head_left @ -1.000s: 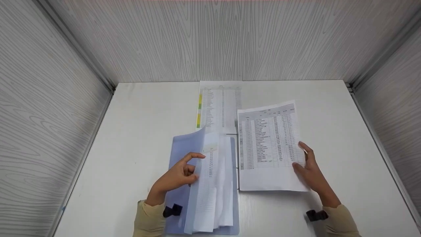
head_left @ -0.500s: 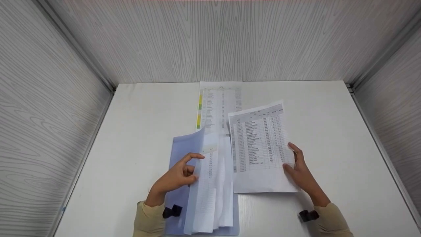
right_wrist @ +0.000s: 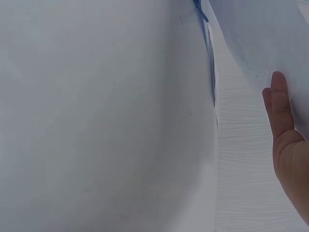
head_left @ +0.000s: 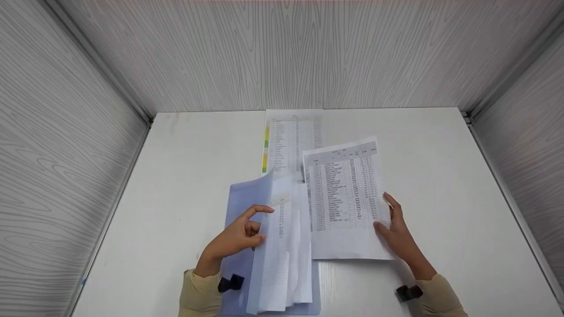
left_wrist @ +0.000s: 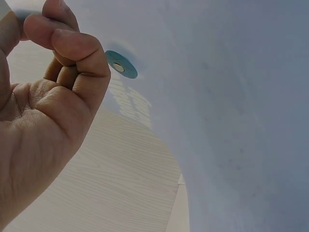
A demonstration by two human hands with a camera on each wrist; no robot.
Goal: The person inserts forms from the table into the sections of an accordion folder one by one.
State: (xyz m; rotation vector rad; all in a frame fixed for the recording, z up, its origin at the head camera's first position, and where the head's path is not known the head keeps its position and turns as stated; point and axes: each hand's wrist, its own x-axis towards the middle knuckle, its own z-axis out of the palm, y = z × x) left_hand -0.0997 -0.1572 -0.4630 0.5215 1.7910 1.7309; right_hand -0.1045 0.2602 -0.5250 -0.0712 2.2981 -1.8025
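A translucent blue document folder (head_left: 246,202) lies in front of me in the head view, its cover raised. My left hand (head_left: 235,237) pinches the edge of that cover between thumb and index finger, the other fingers curled in. Several printed sheets (head_left: 275,273) stand loosely inside the folder. To the right, my right hand (head_left: 400,235) holds a printed table sheet (head_left: 346,198) by its right edge, thumb on the front and fingers behind. The sheet's left edge overlaps the folder's right side. A teal round snap button (left_wrist: 120,64) shows on the folder in the left wrist view.
Behind the folder, another printed sheet (head_left: 293,141) with yellow and green marks along its left edge lies flat against the back wall (head_left: 291,53). The white tabletop (head_left: 185,158) is bounded by side panels (head_left: 48,176) at left and right.
My right hand has moved left with the printed sheet, bringing it over the folder's right edge. The left hand keeps its place on the raised cover.
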